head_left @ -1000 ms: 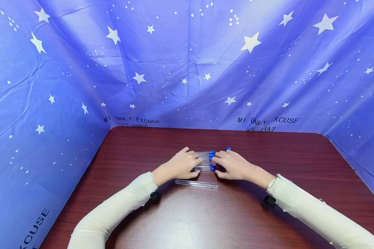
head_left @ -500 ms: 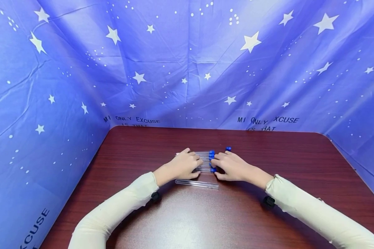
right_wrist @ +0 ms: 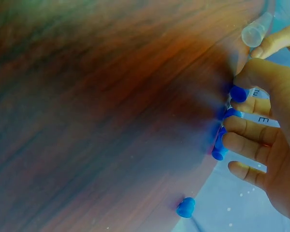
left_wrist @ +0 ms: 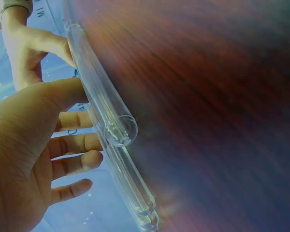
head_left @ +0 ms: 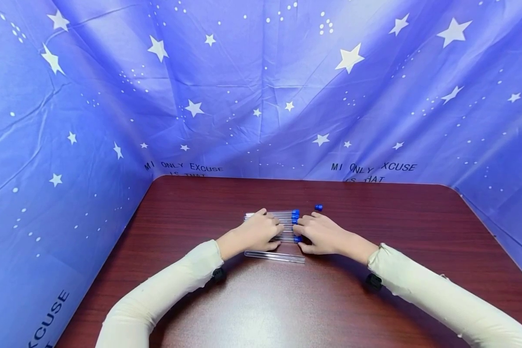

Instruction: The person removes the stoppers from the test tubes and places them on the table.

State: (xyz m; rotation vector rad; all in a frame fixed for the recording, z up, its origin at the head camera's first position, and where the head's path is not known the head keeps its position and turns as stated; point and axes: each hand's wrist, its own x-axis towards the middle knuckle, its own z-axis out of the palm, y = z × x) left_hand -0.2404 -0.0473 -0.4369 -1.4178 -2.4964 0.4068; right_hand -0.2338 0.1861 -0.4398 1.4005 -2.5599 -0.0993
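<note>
Several clear test tubes (head_left: 285, 214) with blue caps (head_left: 295, 212) lie side by side across the table, caps to the right. My left hand (head_left: 257, 232) rests over the tubes, its spread fingers touching them and covering part of the row. At the capped ends, my right hand (head_left: 324, 234) has its loosely bent fingers against the caps (right_wrist: 239, 94). An uncapped test tube (head_left: 275, 256) lies apart in front of the row, its rounded end to the left; it crosses close in the left wrist view. Neither hand lifts anything.
A loose blue cap (head_left: 318, 207) lies on the table behind my right hand. The dark red wooden table (head_left: 374, 203) reaches back to a blue star-printed cloth (head_left: 261, 87), which hangs behind and along both sides.
Both hands have shifted slightly; the right has come a little toward the front and left. The nearest capped tube has moved slightly toward the front. More of the loose cap shows.
</note>
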